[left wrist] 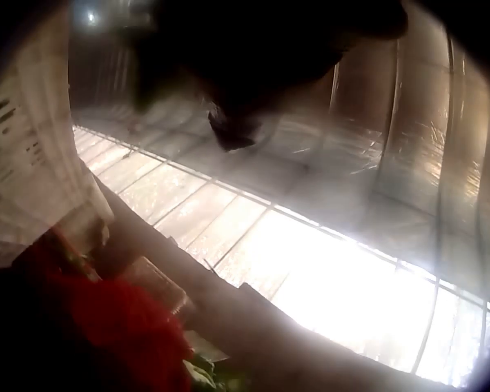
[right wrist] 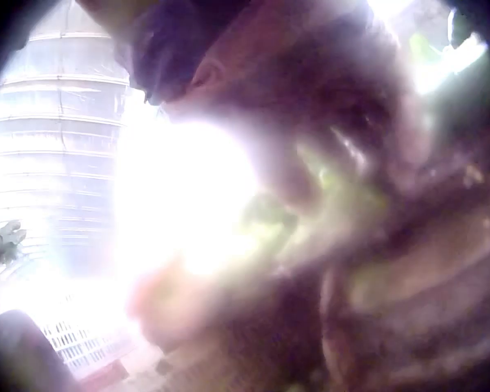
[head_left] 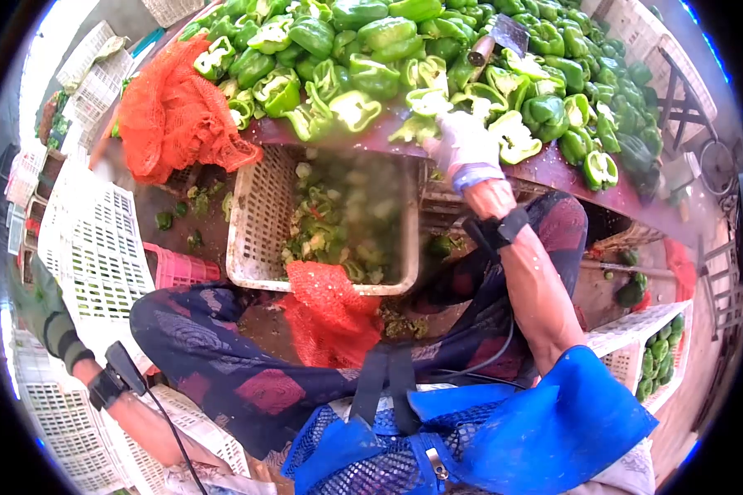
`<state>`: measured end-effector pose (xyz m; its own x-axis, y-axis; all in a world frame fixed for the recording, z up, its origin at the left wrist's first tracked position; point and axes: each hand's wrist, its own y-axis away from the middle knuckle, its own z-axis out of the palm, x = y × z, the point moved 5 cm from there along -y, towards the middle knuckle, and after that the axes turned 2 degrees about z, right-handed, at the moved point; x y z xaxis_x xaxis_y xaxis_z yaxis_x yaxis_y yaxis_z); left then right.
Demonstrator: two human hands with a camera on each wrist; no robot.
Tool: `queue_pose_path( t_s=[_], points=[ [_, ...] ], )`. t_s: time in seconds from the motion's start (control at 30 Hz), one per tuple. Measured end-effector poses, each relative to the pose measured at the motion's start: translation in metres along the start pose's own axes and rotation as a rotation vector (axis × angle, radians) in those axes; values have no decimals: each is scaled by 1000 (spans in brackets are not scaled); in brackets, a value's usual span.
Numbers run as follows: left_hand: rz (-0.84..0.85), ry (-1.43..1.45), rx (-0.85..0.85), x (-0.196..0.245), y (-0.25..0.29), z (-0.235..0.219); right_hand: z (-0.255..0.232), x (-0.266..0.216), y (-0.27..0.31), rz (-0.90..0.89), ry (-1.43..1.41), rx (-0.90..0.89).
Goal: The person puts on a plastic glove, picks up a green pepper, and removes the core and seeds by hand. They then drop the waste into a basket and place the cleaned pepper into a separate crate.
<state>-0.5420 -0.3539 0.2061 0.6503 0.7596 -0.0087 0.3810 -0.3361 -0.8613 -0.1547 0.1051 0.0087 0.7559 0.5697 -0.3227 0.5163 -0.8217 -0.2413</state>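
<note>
At the table's near edge my right hand, in a pale glove with a purple cuff, pinches a piece of cut green pepper. In the right wrist view the fingers and thumb are blurred around the light green pepper. Cut halves and whole green peppers heap beyond it. A cleaver with a wooden handle lies on the heap. My left hand, in a dark green glove, hangs at the far left by a white crate. In the left wrist view the hand is only a dark outline.
Under the table edge a white crate holds pepper scraps. Red mesh bags lie on the table's left and over the crate's front rim. A pink basket stands left of it. Another crate at right holds green peppers.
</note>
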Motion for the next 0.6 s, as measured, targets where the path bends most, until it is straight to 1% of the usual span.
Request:
queue_pose_path(
  t_s=[0.03,0.07,0.1,0.13,0.17,0.2,0.23,0.27,0.3,0.33,0.37,0.4,0.43,0.47,0.5,0.53,0.57,0.6],
  points=[
    [37,-68,32,5,-3,-9,8,-5,-2,-5,23,21],
    [-55,35,-32,9,3,-2,21,-7,-2,-9,51,37],
    [-149,137,-96,13,13,13,40,-13,0,-148,80,158],
    [-244,237,-158,21,26,28,40,-32,9,-236,33,168],
    [-185,439,-235,53,45,44,28,-59,22,-211,-7,20],
    [-104,572,-239,94,66,55,32,-75,33,-285,-51,-151],
    [-123,639,-300,135,90,59,31,-87,38,-371,-206,-129],
    [-204,730,-428,179,103,59,29,-94,42,-453,-363,-108],
    [-67,731,-427,213,113,56,12,-91,30,-421,-75,-13],
    [5,788,-445,230,127,63,2,-71,12,-424,-118,109],
    [-54,842,-528,248,141,68,-14,-54,-6,-246,19,213],
    [-53,944,-542,268,151,69,-2,-27,-23,-139,97,280],
    [-208,1034,-721,288,155,67,0,-12,-37,-29,170,86],
    [-234,1177,-766,306,164,74,17,4,-40,-59,165,178],
    [-211,1261,-845,317,181,91,24,8,-45,-31,203,179],
    [-358,1417,-917,335,189,94,28,9,-47,-3,241,178],
    [-344,1414,-963,349,195,102,29,10,-46,6,227,176],
    [-418,1421,-1063,361,208,117,27,11,-45,17,215,172]
  ],
)
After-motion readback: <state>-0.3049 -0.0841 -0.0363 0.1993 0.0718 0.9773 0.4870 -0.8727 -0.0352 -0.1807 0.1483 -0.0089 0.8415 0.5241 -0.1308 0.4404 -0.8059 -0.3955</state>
